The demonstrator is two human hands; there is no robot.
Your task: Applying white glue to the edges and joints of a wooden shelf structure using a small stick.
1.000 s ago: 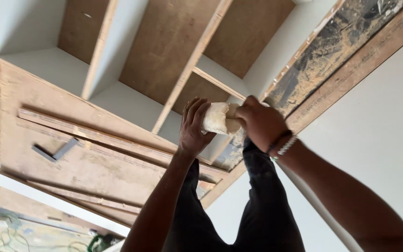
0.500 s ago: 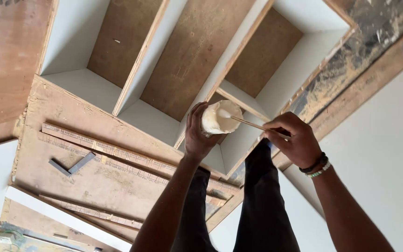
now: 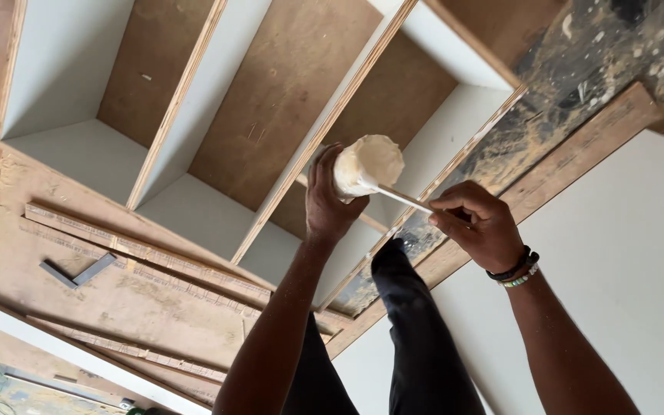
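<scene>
hands [image 3: 332,196] on glue container [image 3: 366,165]

The cream-white tub [image 3: 368,163] at the centre carries a pale stick [image 3: 403,199], while the shelf unit [image 3: 194,146] at ten o'clock is white with brown plywood backs. At two o'clock the dark floor [image 3: 609,54] is speckled with pale flecks. At eight o'clock lies a grey metal square [image 3: 77,273]; at four o'clock, black and green-beaded wristbands [image 3: 518,270].

carpentry workshop: unfinished plywood cabinet [image 3: 270,115]
</scene>
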